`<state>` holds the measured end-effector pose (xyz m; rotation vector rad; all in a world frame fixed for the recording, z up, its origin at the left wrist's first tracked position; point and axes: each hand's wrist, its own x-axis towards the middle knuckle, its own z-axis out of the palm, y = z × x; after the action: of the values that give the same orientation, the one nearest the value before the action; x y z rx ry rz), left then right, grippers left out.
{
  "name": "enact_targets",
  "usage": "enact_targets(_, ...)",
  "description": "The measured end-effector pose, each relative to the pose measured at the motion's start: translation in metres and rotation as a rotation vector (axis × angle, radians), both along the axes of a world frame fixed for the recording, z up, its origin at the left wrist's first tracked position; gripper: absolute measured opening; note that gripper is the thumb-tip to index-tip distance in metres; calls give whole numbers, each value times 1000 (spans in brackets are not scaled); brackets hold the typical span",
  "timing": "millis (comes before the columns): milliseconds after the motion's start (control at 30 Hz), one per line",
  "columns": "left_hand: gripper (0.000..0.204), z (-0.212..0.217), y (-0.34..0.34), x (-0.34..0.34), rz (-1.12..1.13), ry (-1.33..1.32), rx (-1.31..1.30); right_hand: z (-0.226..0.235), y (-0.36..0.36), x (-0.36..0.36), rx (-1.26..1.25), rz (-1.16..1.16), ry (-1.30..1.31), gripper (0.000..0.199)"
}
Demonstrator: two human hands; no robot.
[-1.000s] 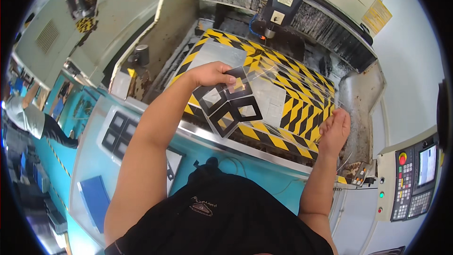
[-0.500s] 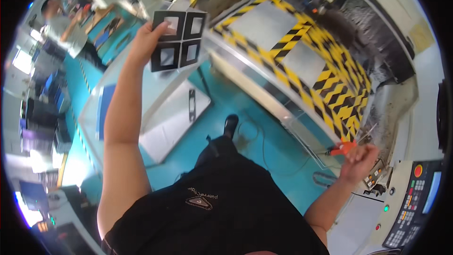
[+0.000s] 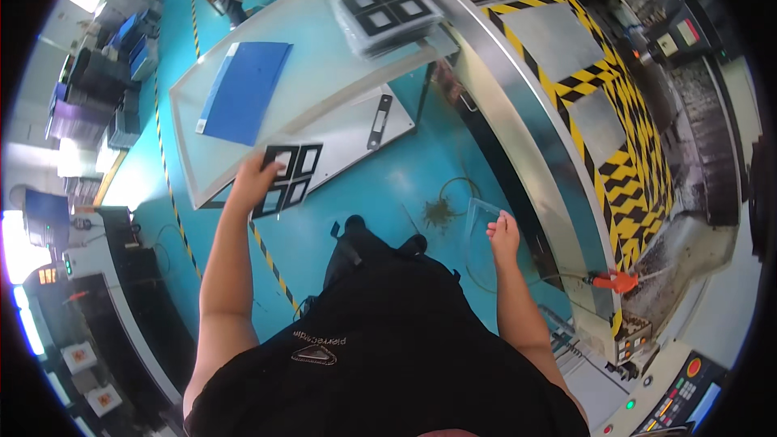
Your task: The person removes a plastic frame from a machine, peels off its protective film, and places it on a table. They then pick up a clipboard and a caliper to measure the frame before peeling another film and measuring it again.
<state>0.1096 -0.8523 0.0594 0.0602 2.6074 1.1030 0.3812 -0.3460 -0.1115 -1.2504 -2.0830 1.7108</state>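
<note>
My left hand (image 3: 256, 183) is closed on the edge of a thin panel with several black square frames (image 3: 286, 180), each around a pale window; the thumb lies over its left side. The panel is held up, tilted, in front of the near edge of a frosted table (image 3: 190, 163). My right hand (image 3: 503, 236) is pinched on the corner of a piece of clear plastic film (image 3: 472, 231), which hangs to the left of the fingers above the floor. Farther off on the table lies a wrapped stack of similar black-framed panels (image 3: 387, 10).
A blue folder (image 3: 247, 93) lies on the table, and a white board with a black strip (image 3: 378, 123) sits lower down. On the right stands a machine with yellow-black striped tape (image 3: 623, 174), an orange-handled air gun (image 3: 615, 281) and a control panel (image 3: 676, 396). A hose crosses the floor.
The view has swung left. My left hand has brought the panel down and nearer. My right hand has moved left, away from the air gun, and clear film now shows in it.
</note>
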Motion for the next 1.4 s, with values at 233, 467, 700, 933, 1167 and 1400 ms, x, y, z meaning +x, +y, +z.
enact_targets(233, 25, 10, -47, 52, 192, -148, 140, -7, -50, -151, -523, -101, 110, 51)
enact_targets(467, 20, 21, -44, 31, 134, -241, 285, -18, -141, -188, -204, 585, -137, 50)
enact_targets(700, 33, 19, -22, 2, -46, -290, 451, -27, -133, -112, 141, 926, -159, 40)
enact_targets(933, 38, 51, 33, -3, -494, -301, 278, 181, -162, -162, 397, 845, 302, 35)
enact_targets(1167, 23, 128, 114, 6, -1007, 15, -126, 289, -166, -190, 857, 1293, 475, 22)
enact_targets(1400, 18, 155, 55, -38, -460, 20, 388, 308, -51, -119, 700, 842, 496, 13)
